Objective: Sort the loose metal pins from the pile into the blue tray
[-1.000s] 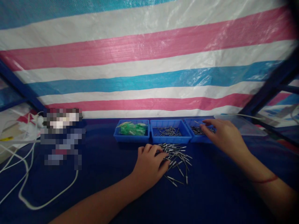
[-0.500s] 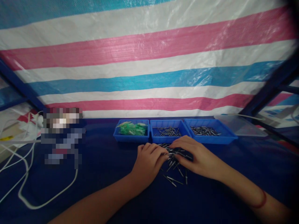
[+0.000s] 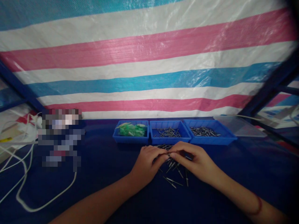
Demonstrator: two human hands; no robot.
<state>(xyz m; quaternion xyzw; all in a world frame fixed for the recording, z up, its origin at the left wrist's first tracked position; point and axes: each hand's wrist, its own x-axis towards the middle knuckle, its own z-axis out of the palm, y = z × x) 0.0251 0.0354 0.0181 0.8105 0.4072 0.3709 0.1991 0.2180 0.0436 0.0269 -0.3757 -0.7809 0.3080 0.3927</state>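
Note:
A loose pile of small metal pins (image 3: 175,169) lies on the dark blue cloth in front of three blue trays. My left hand (image 3: 147,162) rests on the left side of the pile, fingers curled and pinched together over the pins. My right hand (image 3: 195,160) lies over the right side, its fingertips pinched and meeting the left hand's fingertips above the pile. What each pinch holds is too small to make out. The left tray (image 3: 130,138) holds green pieces. The middle tray (image 3: 170,138) and the right tray (image 3: 211,139) hold more metal pins.
A striped pink, white and blue tarp (image 3: 149,62) hangs behind the table. White cables (image 3: 46,202) loop over the cloth at the left beside a blurred-out object (image 3: 61,137). A clear plastic lid (image 3: 240,127) lies right of the trays. Blue frame bars (image 3: 268,90) stand at both sides.
My right hand came back from the right tray to the pin pile, then drew its fingers into a pinch against the left hand's fingertips. The left hand's fingers curled tighter.

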